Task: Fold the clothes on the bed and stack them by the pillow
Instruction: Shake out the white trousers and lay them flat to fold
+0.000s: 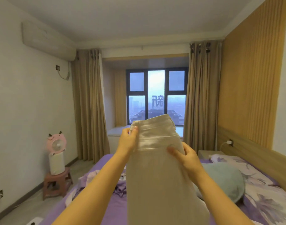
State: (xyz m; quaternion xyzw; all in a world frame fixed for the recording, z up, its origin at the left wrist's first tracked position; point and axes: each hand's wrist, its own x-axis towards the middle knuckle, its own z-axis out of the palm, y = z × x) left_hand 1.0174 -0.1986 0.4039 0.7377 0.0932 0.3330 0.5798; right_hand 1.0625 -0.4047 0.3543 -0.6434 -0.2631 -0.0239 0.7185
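Observation:
A pair of cream-white trousers [158,172] hangs in the air above the bed, waistband up, its legs falling out of the frame's bottom. My left hand [128,140] pinches the left end of the waistband. My right hand [187,155] grips the cloth on the right side, a little below the waistband, thumb on the front. A pale green round pillow [225,179] lies on the bed to the right. Purple patterned clothes [97,177] lie crumpled on the purple bed [116,208] behind my left forearm.
A floral pillow [267,197] lies along the wooden headboard [259,155] on the right. A pink stool [55,182] with a pink fan on a white appliance stands by the left wall. Curtains frame the window ahead; a bedside table [207,153] sits at the far right.

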